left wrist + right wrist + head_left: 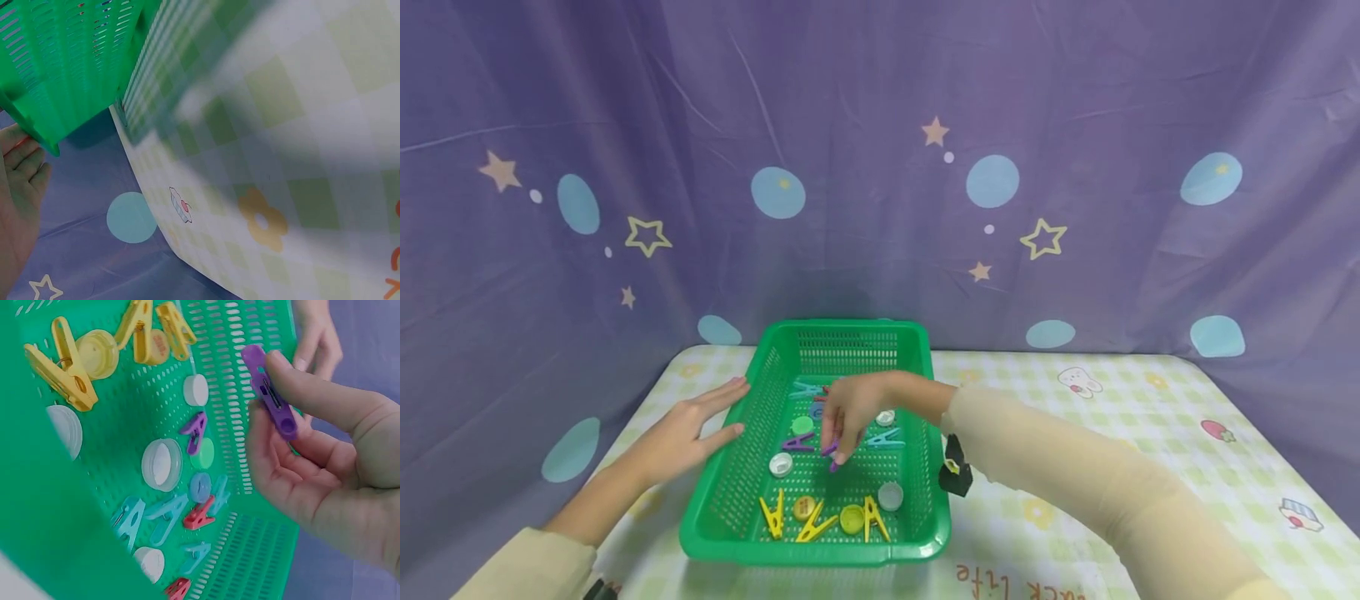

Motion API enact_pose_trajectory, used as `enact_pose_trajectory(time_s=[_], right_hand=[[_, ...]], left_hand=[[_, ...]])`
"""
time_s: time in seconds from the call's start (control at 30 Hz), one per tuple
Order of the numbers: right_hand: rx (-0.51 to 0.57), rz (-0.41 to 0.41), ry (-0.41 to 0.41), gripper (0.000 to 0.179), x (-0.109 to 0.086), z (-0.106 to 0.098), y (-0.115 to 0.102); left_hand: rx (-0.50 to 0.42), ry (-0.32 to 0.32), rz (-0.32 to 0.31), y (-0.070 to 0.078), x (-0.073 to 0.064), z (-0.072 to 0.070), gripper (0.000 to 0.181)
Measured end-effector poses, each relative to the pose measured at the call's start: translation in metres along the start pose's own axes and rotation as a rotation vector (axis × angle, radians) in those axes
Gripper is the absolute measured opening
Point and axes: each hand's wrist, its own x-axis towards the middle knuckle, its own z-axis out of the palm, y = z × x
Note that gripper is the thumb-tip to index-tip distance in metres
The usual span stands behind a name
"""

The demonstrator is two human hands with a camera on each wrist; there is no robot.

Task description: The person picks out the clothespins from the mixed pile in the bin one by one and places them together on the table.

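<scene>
Showing its spring (270,392), a purple clothespin (275,404) tilts.

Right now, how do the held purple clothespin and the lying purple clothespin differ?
The right hand grips the held purple clothespin; the lying purple clothespin rests in the green basket. In the right wrist view, the held purple clothespin appears edge-on; the lying purple clothespin shows its V-shaped side. Both are purple.
</scene>
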Motion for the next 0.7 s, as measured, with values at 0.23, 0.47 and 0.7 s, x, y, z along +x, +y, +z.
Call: enact_pose_trajectory(time_s=[0.23,0.47,0.7], right_hand=[[0.056,-0.051,0.108,0.018,-0.017,-0.009,0.016],[0.219,-0.042,0.178,0.020,-0.028,-0.009,0.031],[0.369,0.000,0.262,0.024,-0.039,-0.012,0.042]], left_hand=[[0.001,0.004,-0.004,0.000,-0.001,0.002,0.056],[-0.003,0.002,-0.004,0.001,0.000,0.001,0.056],[0.007,0.006,-0.001,0.000,0.000,0.001,0.056]])
